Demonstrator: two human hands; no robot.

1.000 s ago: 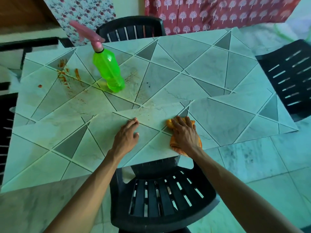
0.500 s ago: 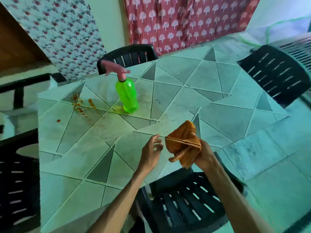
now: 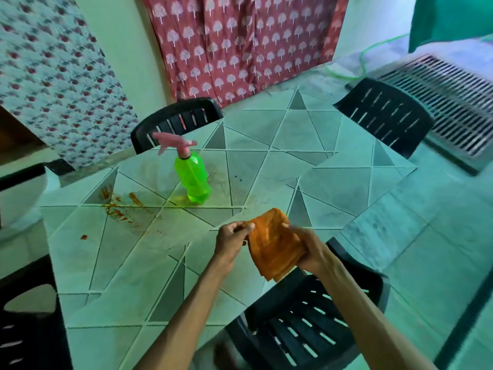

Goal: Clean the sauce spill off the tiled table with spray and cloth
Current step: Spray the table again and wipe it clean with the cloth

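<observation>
**A:** Looking down from the head camera, what are both hands doing?

**B:** They hold the orange cloth (image 3: 274,244) up in the air above the near edge of the tiled bench (image 3: 333,188). The left hand (image 3: 231,243) pinches the cloth's upper left corner, fingers (image 3: 246,227) closed on the fabric. The right hand (image 3: 310,252) wraps its fingers round the cloth's right side, closed on it as well. The cloth hangs crumpled and folded between them.

**A:** Where is the spray?

**B:** The green spray bottle (image 3: 192,177), with a pink trigger head (image 3: 174,141), stands on the bench beyond the left hand's fingers, well apart from them. Whether it leans or the wide lens bends it, I cannot tell.

**A:** And the spill?

**B:** The red-orange sauce spill (image 3: 117,206) lies smeared on the tiles far to the left of the fingers, left of the bottle, with one small separate drop (image 3: 83,237) nearer the bench's left edge. Fainter streaks trail from it toward the hands.

**A:** Anything round the bench?

**B:** Black slatted plastic chairs: one (image 3: 306,324) directly below the hands, one (image 3: 176,121) beyond the bottle, one (image 3: 384,116) off to the right of the fingers. A red patterned curtain (image 3: 240,41) hangs behind.
</observation>
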